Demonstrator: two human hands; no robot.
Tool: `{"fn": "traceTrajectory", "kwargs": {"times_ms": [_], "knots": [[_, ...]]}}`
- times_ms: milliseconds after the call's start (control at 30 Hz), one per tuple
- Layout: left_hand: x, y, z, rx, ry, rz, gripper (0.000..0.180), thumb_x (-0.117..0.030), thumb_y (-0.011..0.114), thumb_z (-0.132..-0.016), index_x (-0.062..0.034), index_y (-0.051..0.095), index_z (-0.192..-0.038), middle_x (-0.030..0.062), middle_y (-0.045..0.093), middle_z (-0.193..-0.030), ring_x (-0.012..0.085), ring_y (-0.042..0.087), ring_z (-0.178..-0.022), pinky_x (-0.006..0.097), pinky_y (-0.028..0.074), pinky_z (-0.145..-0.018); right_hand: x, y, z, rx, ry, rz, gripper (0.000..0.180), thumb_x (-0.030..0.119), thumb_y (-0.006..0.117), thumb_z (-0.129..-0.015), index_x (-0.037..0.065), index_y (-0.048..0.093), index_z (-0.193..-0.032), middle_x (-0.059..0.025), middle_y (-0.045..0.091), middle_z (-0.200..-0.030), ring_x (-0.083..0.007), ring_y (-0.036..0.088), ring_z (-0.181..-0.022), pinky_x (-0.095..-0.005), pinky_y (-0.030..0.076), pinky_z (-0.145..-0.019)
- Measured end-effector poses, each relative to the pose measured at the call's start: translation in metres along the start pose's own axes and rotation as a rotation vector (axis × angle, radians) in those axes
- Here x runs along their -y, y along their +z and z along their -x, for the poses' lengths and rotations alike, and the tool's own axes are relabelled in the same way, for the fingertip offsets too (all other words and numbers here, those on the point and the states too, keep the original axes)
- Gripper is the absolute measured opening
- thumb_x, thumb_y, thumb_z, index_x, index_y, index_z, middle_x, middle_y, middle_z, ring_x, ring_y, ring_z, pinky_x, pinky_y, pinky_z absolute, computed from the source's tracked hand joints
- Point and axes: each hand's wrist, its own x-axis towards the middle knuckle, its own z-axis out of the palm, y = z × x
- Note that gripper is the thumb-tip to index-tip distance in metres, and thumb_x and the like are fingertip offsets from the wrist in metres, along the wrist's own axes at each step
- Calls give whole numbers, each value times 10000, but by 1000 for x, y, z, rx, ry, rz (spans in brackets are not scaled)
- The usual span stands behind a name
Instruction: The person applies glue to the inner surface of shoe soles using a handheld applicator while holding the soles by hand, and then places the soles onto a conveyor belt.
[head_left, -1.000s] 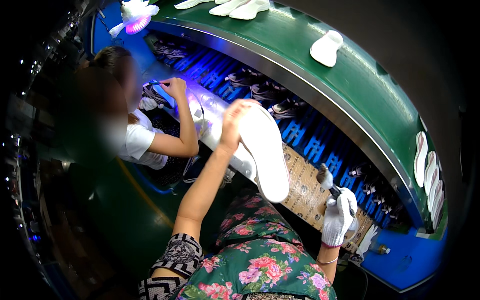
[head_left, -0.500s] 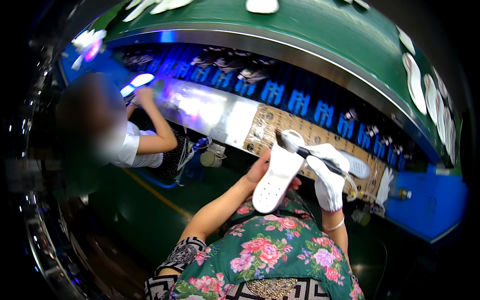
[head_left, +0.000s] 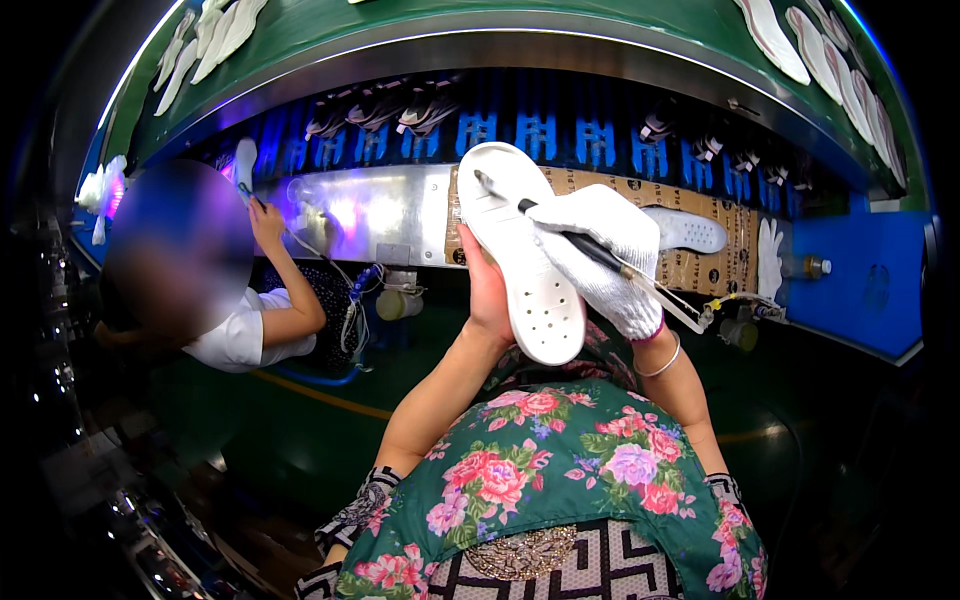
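My L hand [head_left: 488, 300], bare, is gripping the white sole [head_left: 545, 305] by its left edge, held up in front of me, tilted, holed end twd me. My R hand [head_left: 610, 245], in a white knit glove, is closed round the brush [head_left: 590, 249], w/ bristles over the sole's far end; can't tell if they touch. Behind, approx. level w/ the R hand: 2nd sole [head_left: 688, 231] on cardboard [head_left: 738, 212] covering part of the bench [head_left: 415, 205]. Spare glove [head_left: 769, 262] just R of that, small bottle [head_left: 817, 267] beside it. Co-worker [head_left: 285, 315] on my L, arm raised. Beyond the bench: blue holders [head_left: 536, 135], dark shoe uppers [head_left: 428, 108].
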Motion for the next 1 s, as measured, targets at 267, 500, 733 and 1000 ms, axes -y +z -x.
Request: {"fn": "traceTrajectory", "kwargs": {"times_ms": [267, 500, 733, 1000], "knots": [[10, 6, -9, -223, -63, -442, 988, -831, 138, -854, -99, 239, -1511, 137, 398, -1468, 306, 420, -1334, 464, 360, -1098, -14, 10, 14, -24, -176, 311, 268, 114, 778, -752, 81, 722, -1012, -81, 699, -890, -232, 670, -774, -328, 523, -683], [-3, -8, -11, -209, -39, -408, 975, -824, 138, -858, -94, 261, -1492, 139, 439, -1422, 302, 473, -1289, 452, 413, -1068, -5, 8, 12, -113, 93, -128, 252, 12, 747, -732, 39, 734, -983, -95, 710, -911, -191, 677, -811, -300, 523, -739], [-25, -36, -5, -239, 55, -496, 946, -820, 186, -864, -93, 318, -1455, 115, 506, -1337, 258, 537, -1206, 414, 463, -1018, -9, 29, 10, 93, -177, 19, 276, 78, 741, -721, 120, 743, -994, -62, 687, -839, -251, 652, -715, -340, 518, -700], [-38, -27, -13, -205, 81, -429, 939, -821, 219, -862, -115, 293, -1477, 96, 488, -1353, 257, 532, -1207, 435, 491, -982, -11, 28, 8, 140, -277, 220, 261, 115, 722, -783, 167, 731, -1039, -57, 696, -912, -237, 673, -814, -340, 536, -748]]}}
